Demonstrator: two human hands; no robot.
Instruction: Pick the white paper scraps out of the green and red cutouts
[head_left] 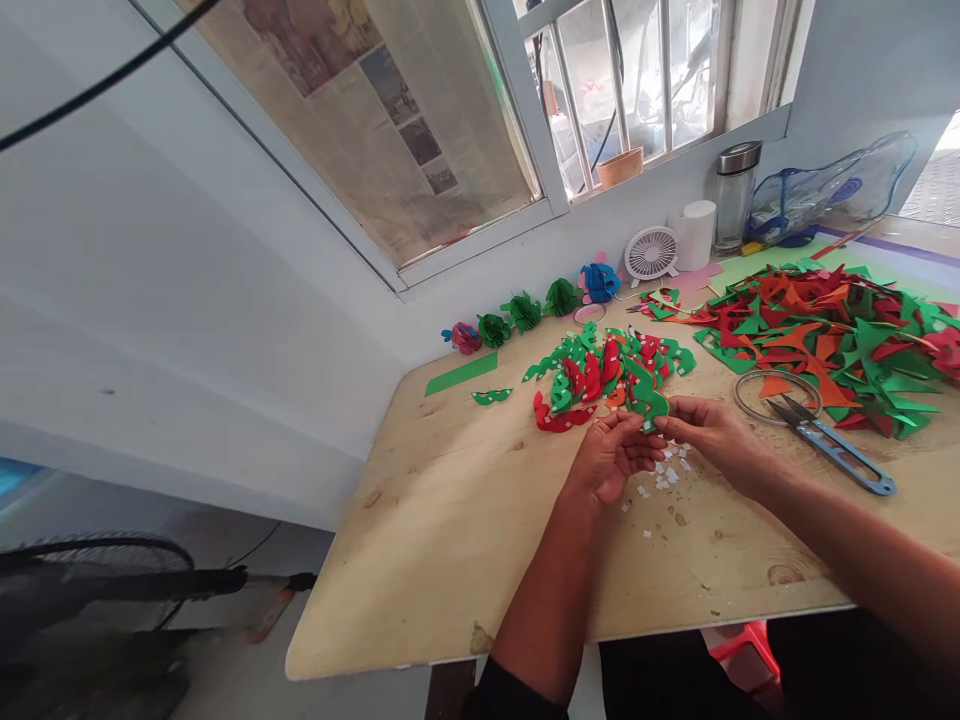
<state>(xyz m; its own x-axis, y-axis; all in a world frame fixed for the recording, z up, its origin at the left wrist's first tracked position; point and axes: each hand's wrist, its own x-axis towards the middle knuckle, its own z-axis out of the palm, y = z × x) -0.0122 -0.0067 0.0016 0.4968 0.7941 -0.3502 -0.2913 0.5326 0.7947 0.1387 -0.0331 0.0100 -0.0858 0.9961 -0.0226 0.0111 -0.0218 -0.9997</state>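
Observation:
Between both hands, above the table, is a wavy green paper cutout (646,395) with small white squares on it. My left hand (611,455) pinches its lower left edge, the other fingers curled beneath. On the opposite side, the thumb and fingers of my right hand (709,435) close on the same cutout. Just beyond lies a heap of red and green paper cutouts (589,365), many dotted with white squares. Small white paper bits (666,475) are scattered on the wood below my hands. One separate green cutout (492,397) rests to the left.
At the right, a large pile of paper scraps (817,340) lies behind blue thread snips (844,450) and a ring of tape (776,395). Along the wall stand paper figures (523,312), a small white fan (651,254) and a glass bottle (733,200). A green strip (461,374) lies left.

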